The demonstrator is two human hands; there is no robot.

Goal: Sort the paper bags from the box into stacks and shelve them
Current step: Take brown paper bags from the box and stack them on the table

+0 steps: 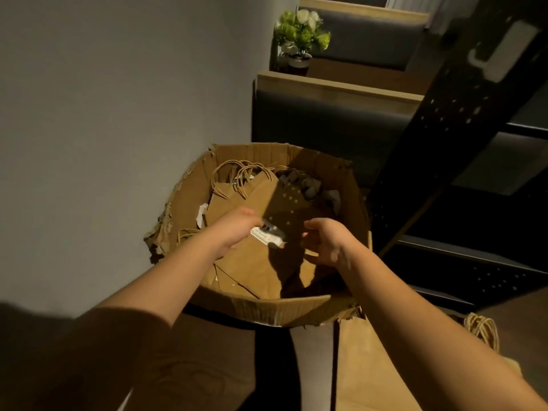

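At the centre of the frame a torn, worn cardboard box (261, 307) holds flat brown paper bags (255, 262) with twisted-cord handles, loosely heaped and partly in shadow. The left hand (237, 229) pinches a small clear packet (268, 236) with a white label above the bags. The right hand (324, 241) hovers beside it, fingers loosely curled, holding nothing. Another brown bag (373, 360) lies at lower right, outside the box.

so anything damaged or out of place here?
Yes. The cardboard box is ragged: its left rim is torn and crumpled. The paper bags inside lie jumbled, with crumpled paper at the back right.
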